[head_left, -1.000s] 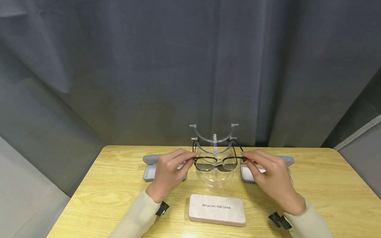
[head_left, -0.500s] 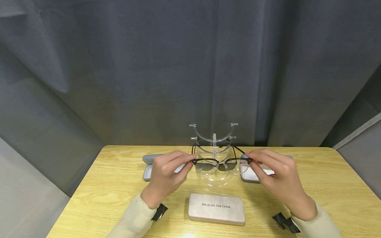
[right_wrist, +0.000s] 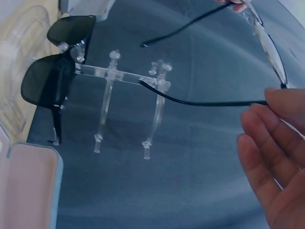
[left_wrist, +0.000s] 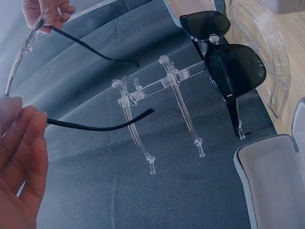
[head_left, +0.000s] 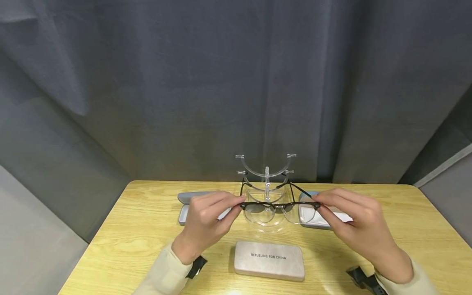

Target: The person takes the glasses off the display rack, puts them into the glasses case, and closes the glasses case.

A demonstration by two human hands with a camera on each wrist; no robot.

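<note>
Both hands hold a pair of eyeglasses (head_left: pixel 307 203) with clear lenses and a black upper rim, temples unfolded and pointing towards the stand. My left hand (head_left: pixel 206 221) pinches the left hinge corner between thumb and fingers. At the right hinge corner, my right hand (head_left: pixel 363 225) pinches the frame likewise. Behind the eyeglasses rises a clear acrylic display stand (head_left: pixel 267 180) with curved arms on several levels. Dark sunglasses (left_wrist: pixel 236 71) sit on its lowest arm, partly covered by the eyeglasses in the head view. The temple tips (right_wrist: pixel 147 86) overlap the upper arms in the wrist views.
An open grey case (head_left: pixel 184 214) lies left of the stand, partly behind the left hand. On the right, another open case (head_left: pixel 307 221) holds something white. A closed pale case (head_left: pixel 269 266) printed "REFUELING FOR CHINA" lies in front. A dark curtain (head_left: pixel 221 90) hangs behind the table.
The eyeglasses have come towards me and slightly right, away from the stand. My right hand has moved right and nearer; the left has shifted slightly. The sunglasses stay on the stand.
</note>
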